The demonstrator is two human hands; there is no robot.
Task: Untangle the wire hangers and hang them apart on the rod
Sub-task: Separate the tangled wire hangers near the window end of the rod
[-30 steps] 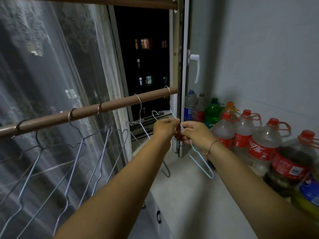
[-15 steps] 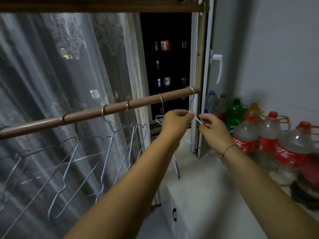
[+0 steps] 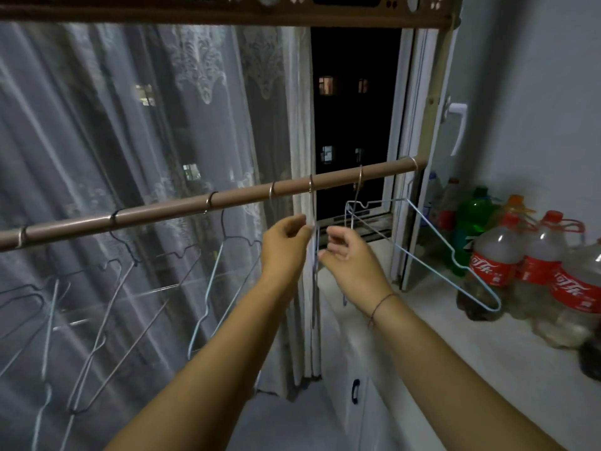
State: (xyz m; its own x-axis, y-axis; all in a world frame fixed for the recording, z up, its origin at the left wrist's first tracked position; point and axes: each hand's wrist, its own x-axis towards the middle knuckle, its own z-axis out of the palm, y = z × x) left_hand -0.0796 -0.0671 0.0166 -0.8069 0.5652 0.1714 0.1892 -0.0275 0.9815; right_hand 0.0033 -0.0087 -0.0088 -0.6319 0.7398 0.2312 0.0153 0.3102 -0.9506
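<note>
A brown rod [image 3: 182,208] runs from lower left up to the window frame at right. Several wire hangers [image 3: 208,297] hang spaced along its left part. One thin hanger [image 3: 314,288] hangs edge-on from the rod between my hands. My left hand [image 3: 284,247] pinches its wire just below the rod with thumb and forefinger. My right hand [image 3: 346,258] is loosely curled beside it, with the thumb tip touching the wire. A light blue hanger [image 3: 455,258] hangs further right, swung out over the sill. Another hook [image 3: 413,162] sits at the rod's right end.
Lace curtains [image 3: 130,141] hang behind the rod. Several large plastic bottles [image 3: 494,265] stand on the white sill [image 3: 439,353] along the right wall. A window handle [image 3: 458,125] juts out at the right. A cabinet door with a dark handle [image 3: 356,390] is below the sill.
My hands moved left along the rod from its right end. The hanger they held now hangs edge-on between them, and the light blue hanger hangs free to the right.
</note>
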